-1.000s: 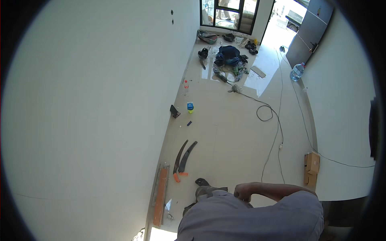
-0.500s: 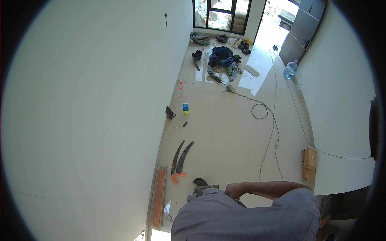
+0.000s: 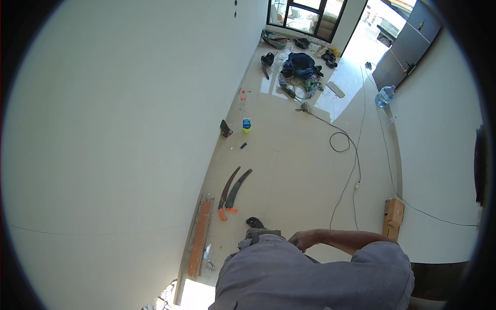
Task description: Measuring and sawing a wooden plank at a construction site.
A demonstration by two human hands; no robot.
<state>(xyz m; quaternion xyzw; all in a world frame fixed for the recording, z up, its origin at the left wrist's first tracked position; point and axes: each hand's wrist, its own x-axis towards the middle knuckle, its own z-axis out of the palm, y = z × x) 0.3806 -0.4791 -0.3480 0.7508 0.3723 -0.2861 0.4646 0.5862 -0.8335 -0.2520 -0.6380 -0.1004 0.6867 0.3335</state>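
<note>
My right hand (image 3: pixel 303 239) is at my waist, in front of my grey shirt (image 3: pixel 310 279), with the forearm coming in from the right. Its fingers are bent down near a dark pouch (image 3: pixel 258 235) on my hip; whether they grip anything is hidden. My left hand is out of sight. Below my hand my dark shoe (image 3: pixel 254 222) stands on the pale tiled floor (image 3: pixel 299 170). Two curved saws with orange handles (image 3: pixel 232 190) lie on the floor just ahead of my foot, beside a long orange level (image 3: pixel 200 238) along the wall.
A white wall (image 3: pixel 113 129) runs down the left. A blue and yellow can (image 3: pixel 247 124), a cable loop (image 3: pixel 340 142), a cardboard box (image 3: pixel 393 213), a water jug (image 3: pixel 385 96) and a heap of bags and clothes (image 3: pixel 299 68) lie about.
My right hand has crept slightly left along my waist, and my view has tipped a little. Nothing on the floor has moved.
</note>
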